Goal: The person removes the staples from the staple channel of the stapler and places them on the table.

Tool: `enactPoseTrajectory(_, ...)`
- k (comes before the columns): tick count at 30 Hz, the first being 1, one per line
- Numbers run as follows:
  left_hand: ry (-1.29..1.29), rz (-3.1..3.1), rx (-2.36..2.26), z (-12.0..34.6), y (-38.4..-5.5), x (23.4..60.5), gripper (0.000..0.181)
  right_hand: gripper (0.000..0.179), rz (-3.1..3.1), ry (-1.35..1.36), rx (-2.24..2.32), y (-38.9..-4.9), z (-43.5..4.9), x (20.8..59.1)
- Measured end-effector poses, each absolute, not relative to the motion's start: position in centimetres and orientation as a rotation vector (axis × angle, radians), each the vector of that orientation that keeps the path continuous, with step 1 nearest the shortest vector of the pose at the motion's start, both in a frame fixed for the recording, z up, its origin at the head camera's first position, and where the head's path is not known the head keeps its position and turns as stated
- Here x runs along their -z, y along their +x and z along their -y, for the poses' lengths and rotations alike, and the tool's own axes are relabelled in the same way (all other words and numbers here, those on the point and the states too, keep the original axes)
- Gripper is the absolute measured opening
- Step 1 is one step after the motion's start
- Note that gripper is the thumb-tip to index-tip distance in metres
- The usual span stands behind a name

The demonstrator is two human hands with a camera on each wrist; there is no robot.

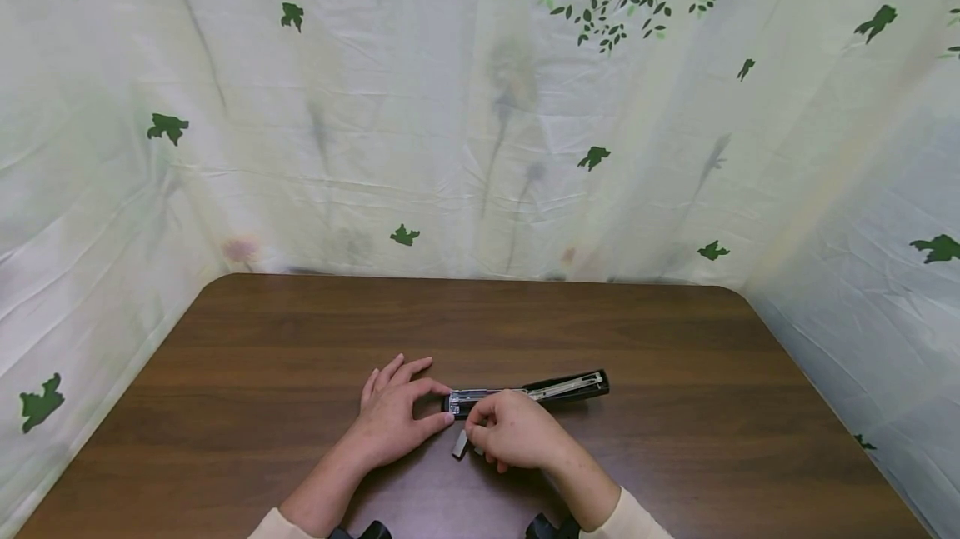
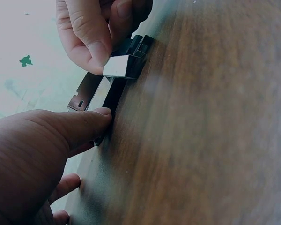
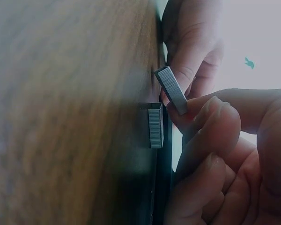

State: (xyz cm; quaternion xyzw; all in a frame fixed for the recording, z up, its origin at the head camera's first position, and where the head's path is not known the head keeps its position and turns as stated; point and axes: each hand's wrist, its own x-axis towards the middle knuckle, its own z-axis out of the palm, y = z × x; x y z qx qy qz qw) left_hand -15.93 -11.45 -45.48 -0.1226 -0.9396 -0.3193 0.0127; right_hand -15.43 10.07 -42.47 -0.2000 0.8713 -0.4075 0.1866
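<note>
A black stapler [image 1: 567, 387] lies opened out lengthwise on the table, its metal magazine facing up. My left hand [image 1: 393, 418] pinches its left end between thumb and forefinger, the other fingers spread behind. Over the stapler's near side, my right hand [image 1: 521, 431] pinches a silvery strip of staples [image 3: 172, 90] by one end between thumb and fingertip. The strip's free end tilts down toward the tabletop in the right wrist view. A second strip of staples [image 3: 155, 126] sits on the table close against the stapler, mostly covered by my right hand in the head view.
The brown wooden table [image 1: 300, 331] has rounded far corners. Behind it and along both sides hangs a pale curtain [image 1: 450, 122] printed with green leaves. Two dark objects [image 1: 551, 526] show at the bottom edge, between the forearms.
</note>
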Motion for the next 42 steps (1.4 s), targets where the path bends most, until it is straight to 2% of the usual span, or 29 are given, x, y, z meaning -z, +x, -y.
enactPoseTrajectory(22,-0.384,2.914,0.960,11.3,-15.9,45.5,0.025,0.014,-2.566,-0.551,1.063,-15.6,-10.4,42.5)
enactPoseTrajectory(34,-0.397,2.911,0.969,11.2,-15.9,45.5,0.032,0.013,-2.628,-0.502,1.109,-16.3,-12.2,40.8)
enactPoseTrajectory(42,-0.416,2.922,0.975,11.4,-15.9,45.4,0.038,0.014,-2.669,-0.341,1.199,-17.1,-14.3,39.2)
